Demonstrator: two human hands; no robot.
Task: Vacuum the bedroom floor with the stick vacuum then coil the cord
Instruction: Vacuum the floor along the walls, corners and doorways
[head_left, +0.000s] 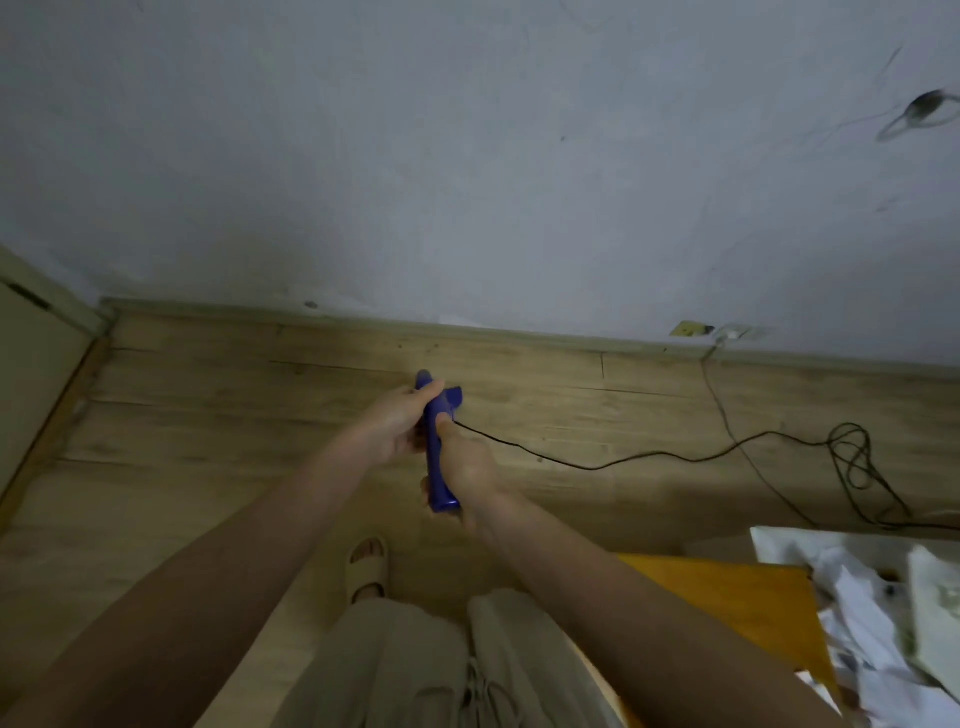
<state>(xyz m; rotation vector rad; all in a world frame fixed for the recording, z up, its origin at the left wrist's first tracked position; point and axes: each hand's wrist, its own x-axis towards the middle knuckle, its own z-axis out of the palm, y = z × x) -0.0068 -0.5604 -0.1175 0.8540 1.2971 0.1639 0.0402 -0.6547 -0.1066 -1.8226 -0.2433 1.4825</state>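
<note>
I hold the blue-purple handle of the stick vacuum (435, 457) in front of me over the wooden floor (260, 415). My left hand (397, 423) grips its upper part, fingers curled over the top. My right hand (467, 465) grips the lower part, thumb pressed where the black cord (587, 466) leaves the handle. The cord runs right across the floor to a loose tangle of loops (854, 457). The rest of the vacuum is hidden behind my hands.
A grey-white wall (467, 182) rises behind a baseboard, with a wall socket (735, 331) and a thin cable hanging from it. An orange table (727, 603) with crumpled white sheets (883, 623) stands at the lower right. A door frame (47, 364) is at the left. My sandalled foot (368, 569) is below.
</note>
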